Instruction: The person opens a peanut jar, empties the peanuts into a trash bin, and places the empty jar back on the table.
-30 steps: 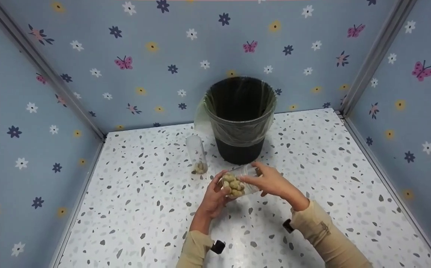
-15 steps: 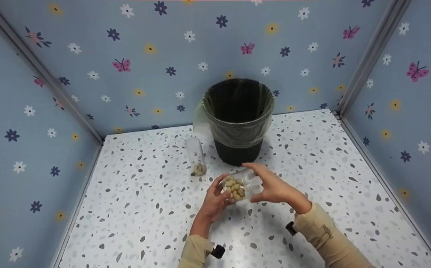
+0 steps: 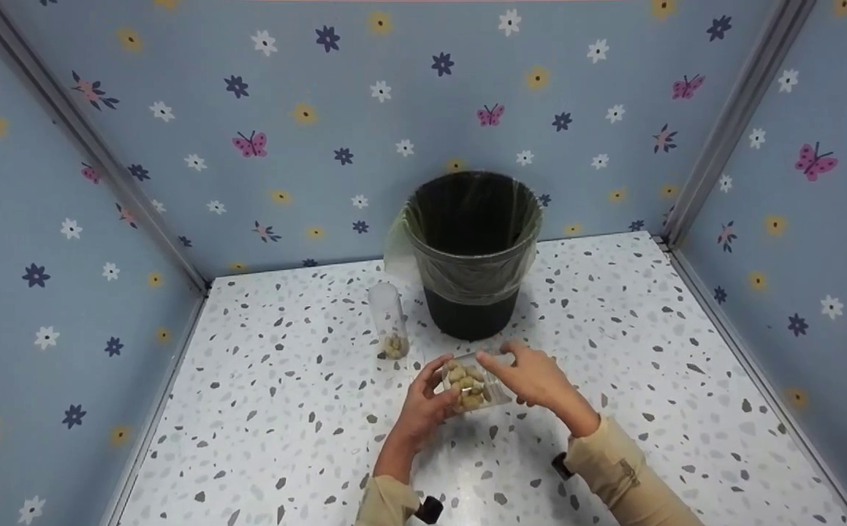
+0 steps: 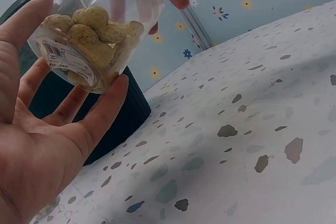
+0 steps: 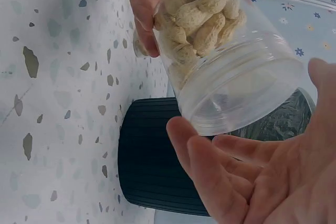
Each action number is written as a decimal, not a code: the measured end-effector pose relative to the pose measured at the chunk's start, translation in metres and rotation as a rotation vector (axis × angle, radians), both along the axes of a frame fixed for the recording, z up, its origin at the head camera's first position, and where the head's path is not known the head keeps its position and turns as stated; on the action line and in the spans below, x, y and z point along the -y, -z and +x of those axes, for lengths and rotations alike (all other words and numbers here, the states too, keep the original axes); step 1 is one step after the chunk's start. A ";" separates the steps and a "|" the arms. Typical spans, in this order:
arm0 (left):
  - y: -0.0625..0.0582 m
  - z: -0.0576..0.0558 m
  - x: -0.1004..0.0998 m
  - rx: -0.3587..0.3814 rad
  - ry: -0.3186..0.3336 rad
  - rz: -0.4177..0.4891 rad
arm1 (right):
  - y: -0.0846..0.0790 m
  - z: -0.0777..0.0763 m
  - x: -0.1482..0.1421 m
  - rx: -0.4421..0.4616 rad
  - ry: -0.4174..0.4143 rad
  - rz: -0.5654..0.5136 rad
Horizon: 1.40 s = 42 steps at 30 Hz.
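A clear plastic jar (image 3: 498, 395) of unshelled peanuts (image 5: 202, 22) is held tilted above the floor. My left hand (image 3: 423, 411) grips its bottom end, thumb on one side and fingers on the other. A white barcode label (image 4: 68, 61) shows on that base. At the other end is a clear ridged lid (image 5: 210, 121). My right hand (image 3: 540, 378) spans the lid, fingertips at one side of the rim and thumb at the opposite side. Close behind the hands stands a taller clear container (image 3: 386, 310) with a few peanuts at its bottom.
A black bin (image 3: 471, 318) with a clear plastic liner (image 3: 467, 281) folded over its rim stands just beyond the hands, near the back wall (image 3: 306, 168). Flower-patterned panels also close off both sides. The floor (image 3: 284, 416) is white with grey specks.
My right hand has turned about the lid end, its spread fingers swinging round and closing up on the lid. My left hand keeps its grip on the jar.
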<state>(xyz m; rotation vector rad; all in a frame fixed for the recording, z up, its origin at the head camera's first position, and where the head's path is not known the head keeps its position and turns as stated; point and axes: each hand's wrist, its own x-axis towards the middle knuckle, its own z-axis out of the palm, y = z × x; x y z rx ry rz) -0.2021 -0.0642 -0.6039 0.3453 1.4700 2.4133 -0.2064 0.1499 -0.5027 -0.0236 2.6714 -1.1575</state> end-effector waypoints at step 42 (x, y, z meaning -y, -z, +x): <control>0.001 0.005 0.016 -0.007 -0.034 -0.056 | 0.011 0.004 0.002 -0.029 -0.041 -0.214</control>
